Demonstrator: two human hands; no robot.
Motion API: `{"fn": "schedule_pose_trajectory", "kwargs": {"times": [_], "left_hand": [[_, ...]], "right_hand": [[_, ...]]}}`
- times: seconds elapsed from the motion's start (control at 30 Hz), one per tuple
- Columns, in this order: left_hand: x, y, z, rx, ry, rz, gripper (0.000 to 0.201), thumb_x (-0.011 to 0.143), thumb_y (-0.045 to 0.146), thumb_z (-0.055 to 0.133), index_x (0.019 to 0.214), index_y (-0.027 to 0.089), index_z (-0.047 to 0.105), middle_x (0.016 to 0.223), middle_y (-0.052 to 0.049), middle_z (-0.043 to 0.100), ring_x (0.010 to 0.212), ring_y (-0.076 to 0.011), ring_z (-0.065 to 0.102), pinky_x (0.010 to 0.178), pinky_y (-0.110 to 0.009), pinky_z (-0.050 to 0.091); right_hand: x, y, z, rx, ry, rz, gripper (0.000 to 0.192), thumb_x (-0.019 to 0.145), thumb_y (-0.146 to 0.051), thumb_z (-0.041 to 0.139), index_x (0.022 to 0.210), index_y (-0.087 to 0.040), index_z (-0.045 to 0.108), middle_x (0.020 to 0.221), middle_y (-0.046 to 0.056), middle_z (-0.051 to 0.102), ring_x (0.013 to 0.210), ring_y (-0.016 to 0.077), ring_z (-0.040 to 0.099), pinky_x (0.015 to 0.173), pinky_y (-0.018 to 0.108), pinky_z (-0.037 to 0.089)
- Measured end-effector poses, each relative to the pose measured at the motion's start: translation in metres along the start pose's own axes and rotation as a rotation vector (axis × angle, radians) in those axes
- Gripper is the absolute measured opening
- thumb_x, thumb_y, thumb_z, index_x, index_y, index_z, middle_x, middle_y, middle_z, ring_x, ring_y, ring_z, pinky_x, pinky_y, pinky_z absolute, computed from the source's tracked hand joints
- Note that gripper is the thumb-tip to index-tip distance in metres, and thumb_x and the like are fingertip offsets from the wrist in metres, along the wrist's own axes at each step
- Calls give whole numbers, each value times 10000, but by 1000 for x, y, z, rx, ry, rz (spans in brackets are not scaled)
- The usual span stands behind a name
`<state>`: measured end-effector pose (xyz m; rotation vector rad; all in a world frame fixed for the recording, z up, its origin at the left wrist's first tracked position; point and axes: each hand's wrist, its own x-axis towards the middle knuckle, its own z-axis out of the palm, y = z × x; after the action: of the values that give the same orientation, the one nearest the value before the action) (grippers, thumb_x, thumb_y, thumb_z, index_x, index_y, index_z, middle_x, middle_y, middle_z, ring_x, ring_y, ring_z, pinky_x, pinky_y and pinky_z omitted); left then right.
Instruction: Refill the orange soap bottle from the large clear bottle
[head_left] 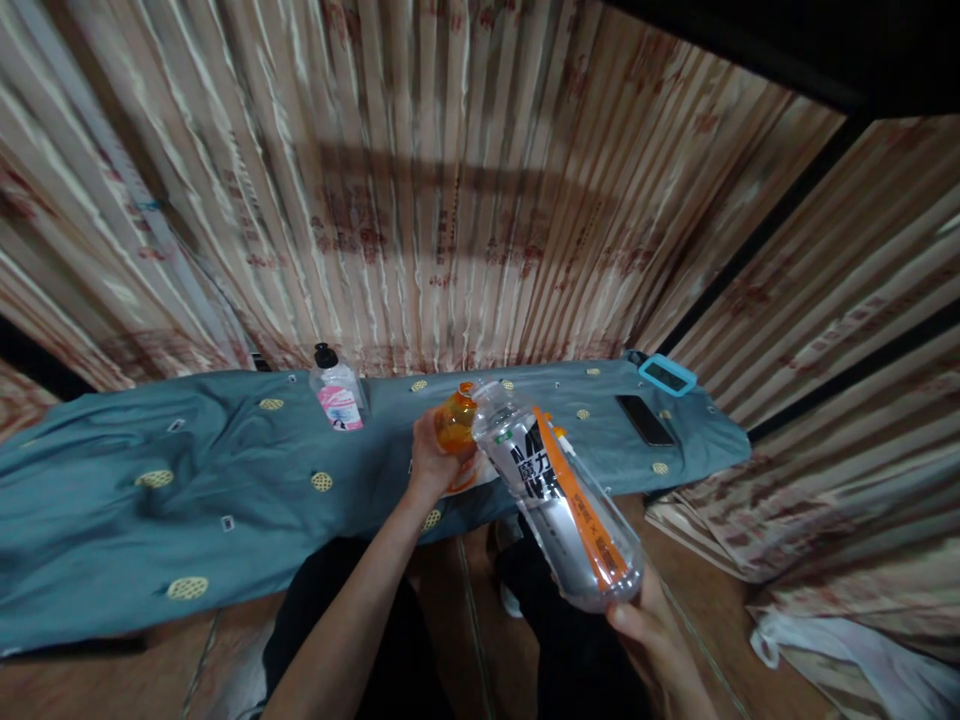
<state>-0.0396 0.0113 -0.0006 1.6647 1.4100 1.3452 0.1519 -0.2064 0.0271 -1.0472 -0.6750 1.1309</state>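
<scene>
Head view: the right hand [651,622] is cupping the base of a big clear bottle [559,490], tilting it mouth-first toward an orange bottle [457,422], which the left hand [431,460] is wrapping closed fingers around above the blue-clothed board [225,480]. A dark phone [645,420] is lying on the cloth, striped curtains [450,200] hanging behind.

Three bottles: one large clear bottle [559,490], one orange bottle [456,422], one small pink-labelled bottle [337,397]. Two phones: one black phone [644,419], one blue-cased phone [667,374]. Two hands.
</scene>
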Motion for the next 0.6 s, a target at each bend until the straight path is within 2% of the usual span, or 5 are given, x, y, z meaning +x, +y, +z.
{"fn": "schedule_pose_trajectory", "kwargs": {"times": [0.13,0.3,0.5,0.6], "left_hand": [[2,1,-3,24,-7,37,555,534,220,823,1028,207,570,1055,-53,631,1063,-284,587,930,-444,500],[3,-3,-3,37,-6,60,565,545,241,826,1050,201,574,1043,-58,625,1046,-281,595,931,-451,503],[2,-7,-1,-12,6,23,617,538,246,828,1093,200,562,1085,-58,606,1086,-281,587,965,-464,489],[1,-9,1,-34,8,12,633,528,243,832,1096,200,556,1085,-54,599,1092,-283,586,965,-476,489]], "right_hand": [[-1,-4,5,-13,-15,4,788,511,-428,939,1231,-287,651,1201,60,757,1157,349,655,1017,420,463],[-1,-7,10,11,-20,26,813,495,-427,944,1242,-310,644,1184,45,763,1108,341,678,932,400,513],[-1,-7,11,-12,-21,32,846,473,-459,941,1247,-293,641,1154,74,772,1074,375,689,896,444,545],[-2,-8,11,-20,-37,42,850,491,-458,934,1265,-297,623,1192,75,761,1121,379,670,915,442,544]]}}
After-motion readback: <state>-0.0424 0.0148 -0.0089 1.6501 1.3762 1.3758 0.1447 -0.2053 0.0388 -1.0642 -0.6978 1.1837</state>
